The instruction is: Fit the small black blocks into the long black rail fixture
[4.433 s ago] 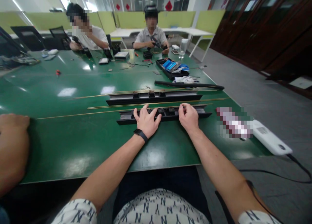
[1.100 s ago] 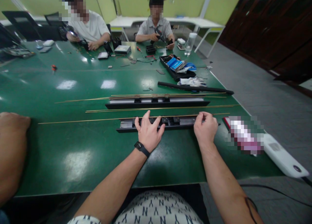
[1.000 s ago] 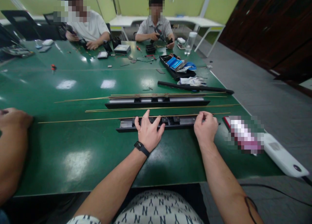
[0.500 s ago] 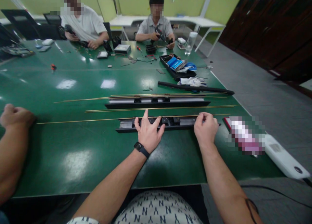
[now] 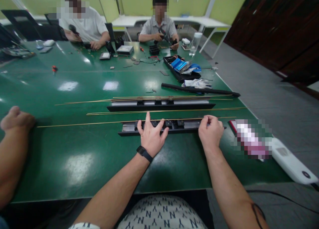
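My left hand (image 5: pixel 151 134), with a black watch on its wrist, lies with spread fingers over the nearer black rail (image 5: pixel 191 130). Several small black blocks (image 5: pixel 180 123) sit in that rail's channel, some partly covered by my fingers. A long thin brass-coloured rod (image 5: pixel 82 124) runs along its back edge, past both hands. At the rail's right end my right hand (image 5: pixel 211 131) is closed with curled fingers; what they grip is hidden. Farther back lies a second black rail (image 5: pixel 159 106), with several similar thin rods lying along it and in front of it.
Another person's hand (image 5: pixel 18 118) rests at the left. A black tube (image 5: pixel 199 89), white gloves (image 5: pixel 198 83) and a black tray (image 5: pixel 183 77) lie beyond the rails. A white device (image 5: pixel 290 161) stands at the right table edge. Two co-workers sit across the green table (image 5: pixel 62 169).
Both my hands stay almost still, the left one shifting very slightly. The co-worker at the back left has moved the arms a little.
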Demonstrator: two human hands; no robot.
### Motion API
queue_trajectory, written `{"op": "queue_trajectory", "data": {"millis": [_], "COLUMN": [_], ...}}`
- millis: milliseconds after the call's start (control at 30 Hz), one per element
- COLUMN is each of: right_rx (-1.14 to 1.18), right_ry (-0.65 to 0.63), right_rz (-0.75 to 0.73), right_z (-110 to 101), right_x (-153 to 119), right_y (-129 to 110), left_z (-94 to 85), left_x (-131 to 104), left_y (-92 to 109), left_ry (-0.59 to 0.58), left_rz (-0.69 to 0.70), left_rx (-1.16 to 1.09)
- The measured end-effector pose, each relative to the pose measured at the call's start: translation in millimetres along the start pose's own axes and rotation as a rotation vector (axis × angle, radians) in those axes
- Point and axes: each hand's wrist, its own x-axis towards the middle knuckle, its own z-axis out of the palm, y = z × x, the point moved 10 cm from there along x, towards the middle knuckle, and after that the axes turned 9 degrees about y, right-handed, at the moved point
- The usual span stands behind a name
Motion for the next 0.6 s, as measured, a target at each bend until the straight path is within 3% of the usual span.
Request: {"op": "queue_trajectory", "data": {"millis": [600], "right_rx": [0.009], "right_ry": [-0.017], "right_rz": [0.001], "right_z": [1.9], "right_x": [-0.3], "right_y": [-0.8], "left_z": [3.7], "left_x": [-0.7], "left_y": [0.0], "left_ry": [-0.009], "left_rz": [0.03], "left_rx": [0.053]}}
